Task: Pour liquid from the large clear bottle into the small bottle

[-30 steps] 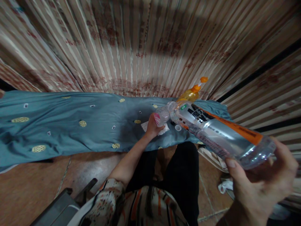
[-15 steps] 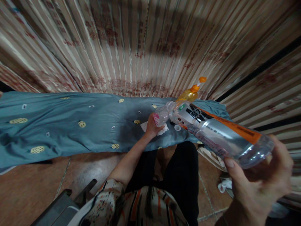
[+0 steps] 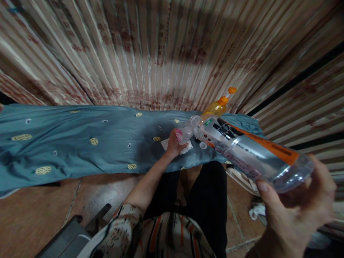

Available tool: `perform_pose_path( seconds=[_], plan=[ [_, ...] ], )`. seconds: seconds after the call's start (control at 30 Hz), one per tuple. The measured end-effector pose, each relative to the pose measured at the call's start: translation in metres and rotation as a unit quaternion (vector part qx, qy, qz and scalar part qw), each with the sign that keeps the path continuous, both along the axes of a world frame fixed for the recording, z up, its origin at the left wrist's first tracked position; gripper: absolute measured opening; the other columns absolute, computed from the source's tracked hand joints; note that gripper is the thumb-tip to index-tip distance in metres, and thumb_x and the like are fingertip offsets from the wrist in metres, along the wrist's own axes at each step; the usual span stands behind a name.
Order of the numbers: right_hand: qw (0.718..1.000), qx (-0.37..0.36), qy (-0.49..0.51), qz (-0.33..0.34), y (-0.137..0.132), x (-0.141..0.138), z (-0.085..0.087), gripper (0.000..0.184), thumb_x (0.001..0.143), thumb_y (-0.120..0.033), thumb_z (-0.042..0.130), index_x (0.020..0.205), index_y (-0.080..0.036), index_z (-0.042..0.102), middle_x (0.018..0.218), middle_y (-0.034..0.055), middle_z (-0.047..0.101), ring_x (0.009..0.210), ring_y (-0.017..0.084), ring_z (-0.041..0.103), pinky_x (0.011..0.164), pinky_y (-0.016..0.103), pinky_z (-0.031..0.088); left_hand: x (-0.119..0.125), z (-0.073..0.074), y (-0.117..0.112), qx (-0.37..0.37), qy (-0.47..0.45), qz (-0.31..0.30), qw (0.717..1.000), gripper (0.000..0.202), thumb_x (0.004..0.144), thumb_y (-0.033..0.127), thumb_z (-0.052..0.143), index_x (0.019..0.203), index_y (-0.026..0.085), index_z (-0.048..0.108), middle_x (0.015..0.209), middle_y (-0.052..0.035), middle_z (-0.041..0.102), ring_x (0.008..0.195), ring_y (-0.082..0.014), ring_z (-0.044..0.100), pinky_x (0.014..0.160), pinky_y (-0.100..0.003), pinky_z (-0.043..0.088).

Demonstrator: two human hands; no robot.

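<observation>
My right hand (image 3: 301, 200) grips the base end of a large clear plastic bottle (image 3: 244, 150) with a silver and orange label, tilted with its neck down to the left. A smaller clear bottle (image 3: 187, 129) with a pink label is in my left hand (image 3: 174, 144), its fingers closed around it. The two bottle mouths meet or nearly meet; whether liquid passes between them I cannot make out. Under my left hand lies a white tissue (image 3: 188, 148). A white cap (image 3: 203, 145) rests beside it, below the large bottle's neck.
Behind the large bottle stands a yellow bottle with an orange pump top (image 3: 219, 105). A teal patterned cloth (image 3: 113, 150) covers the narrow table. Pleated curtains (image 3: 150, 53) hang right behind it. A dark chair-like frame (image 3: 72, 233) is at lower left.
</observation>
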State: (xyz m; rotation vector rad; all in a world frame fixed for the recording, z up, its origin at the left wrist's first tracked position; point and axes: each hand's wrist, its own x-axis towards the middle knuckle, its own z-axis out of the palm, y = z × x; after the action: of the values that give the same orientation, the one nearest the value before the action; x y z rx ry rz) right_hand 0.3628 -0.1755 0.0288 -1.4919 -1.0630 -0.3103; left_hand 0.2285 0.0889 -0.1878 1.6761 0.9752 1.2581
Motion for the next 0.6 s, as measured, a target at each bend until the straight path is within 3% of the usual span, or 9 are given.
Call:
perform_pose_path(
  seconds=[0.23,0.6],
  plan=[
    [1.0,-0.009,0.0,0.005,-0.0019,0.0015,-0.0024,0.099,0.058,-0.049,0.102,0.152,-0.045,0.071,0.151,0.0045,0.068,0.135,0.045,0.07,0.106,0.065,0.065,0.0004,0.0009,0.0006,-0.004,0.005,0.012,1.0,0.078,0.059,0.017,0.1,0.125,0.028,0.059,0.131,-0.0129,0.072,0.13,-0.0424,0.072,0.118,-0.067,0.058],
    [1.0,0.001,-0.009,0.018,-0.0006,-0.0003,0.0004,0.098,0.057,-0.047,0.103,0.15,-0.046,0.072,0.147,0.0032,0.069,0.134,0.043,0.07,0.111,0.065,0.062,0.001,-0.0017,0.0011,0.006,0.008,0.016,1.0,0.078,0.059,0.02,0.101,0.124,0.026,0.059,0.13,-0.0102,0.072,0.129,-0.0398,0.072,0.115,-0.063,0.06]
  ],
)
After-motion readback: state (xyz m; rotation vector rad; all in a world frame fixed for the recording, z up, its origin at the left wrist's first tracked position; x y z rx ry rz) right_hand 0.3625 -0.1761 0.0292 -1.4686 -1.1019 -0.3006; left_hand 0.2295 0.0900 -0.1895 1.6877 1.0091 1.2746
